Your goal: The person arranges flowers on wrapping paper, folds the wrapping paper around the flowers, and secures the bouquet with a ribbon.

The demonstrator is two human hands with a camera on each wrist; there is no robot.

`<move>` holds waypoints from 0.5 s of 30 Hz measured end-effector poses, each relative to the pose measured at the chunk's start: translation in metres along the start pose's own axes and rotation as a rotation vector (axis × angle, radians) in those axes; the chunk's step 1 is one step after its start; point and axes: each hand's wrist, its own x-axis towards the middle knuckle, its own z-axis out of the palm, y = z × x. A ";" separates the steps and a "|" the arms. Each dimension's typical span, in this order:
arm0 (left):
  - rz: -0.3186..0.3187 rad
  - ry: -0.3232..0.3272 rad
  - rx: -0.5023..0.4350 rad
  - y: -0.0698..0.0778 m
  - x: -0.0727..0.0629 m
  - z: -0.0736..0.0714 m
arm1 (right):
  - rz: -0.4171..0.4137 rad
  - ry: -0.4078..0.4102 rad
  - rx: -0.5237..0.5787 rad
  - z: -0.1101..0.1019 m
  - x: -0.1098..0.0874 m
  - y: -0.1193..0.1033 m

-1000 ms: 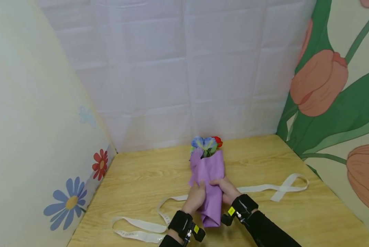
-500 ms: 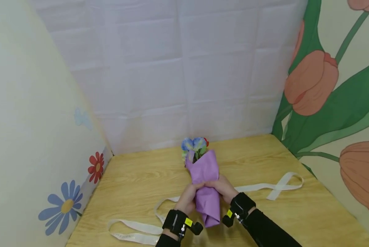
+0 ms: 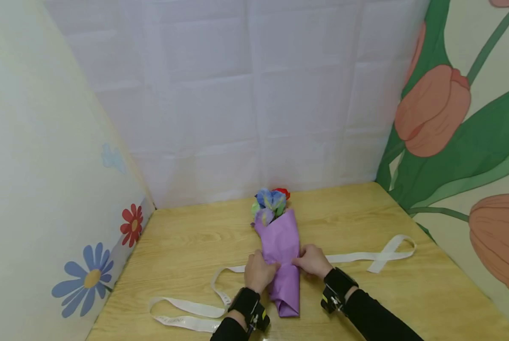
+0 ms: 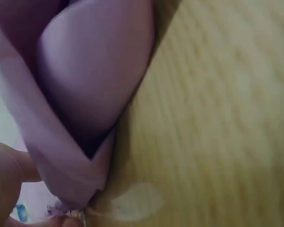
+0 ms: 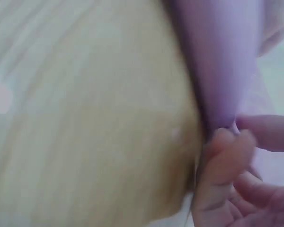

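A bouquet wrapped in purple paper (image 3: 281,239) lies on the table, its blue and red flowers (image 3: 271,201) poking out at the far end. My left hand (image 3: 258,272) holds the left side of the narrowed middle, thumb over the paper. On the opposite side, my right hand (image 3: 313,261) pinches the wrapper's edge. The left wrist view looks into the folded open bottom of the wrapping (image 4: 94,71). Curled fingers (image 5: 222,175) and a thumb meet at the paper's edge in the right wrist view. A white ribbon (image 3: 356,257) stretches sideways, its middle hidden behind the bouquet and hands.
The ribbon's left part (image 3: 190,308) lies in loose loops with printed lettering; its right end crosses over itself in one loop. A white cloth (image 3: 254,104) hangs behind the wooden table (image 3: 203,232). Painted walls stand at both sides.
Half a second ago both thumbs met on top of the wrapper; now the hands have moved apart to its sides. The paper's middle is drawn in narrower than one second ago.
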 end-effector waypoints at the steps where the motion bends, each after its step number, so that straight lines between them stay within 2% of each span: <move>1: 0.008 0.003 0.012 -0.001 0.000 0.000 | -0.018 -0.002 -0.027 -0.001 0.000 0.001; 3: 0.025 -0.008 -0.008 -0.002 0.001 -0.003 | -0.041 -0.002 -0.054 -0.004 -0.001 0.003; 5: 0.028 -0.055 -0.074 -0.003 0.002 -0.008 | -0.064 0.012 -0.056 -0.010 -0.002 0.002; 9: 0.010 -0.108 -0.139 -0.004 0.008 -0.026 | -0.081 0.046 -0.047 -0.026 -0.002 -0.002; 11: 0.014 -0.115 -0.101 -0.006 0.012 -0.037 | -0.113 0.056 -0.096 -0.035 0.000 -0.001; 13: 0.049 -0.125 0.016 -0.012 0.014 -0.049 | -0.165 0.036 -0.206 -0.042 0.001 0.003; 15: 0.082 -0.164 0.166 -0.018 0.014 -0.061 | -0.236 0.008 -0.363 -0.047 0.003 0.009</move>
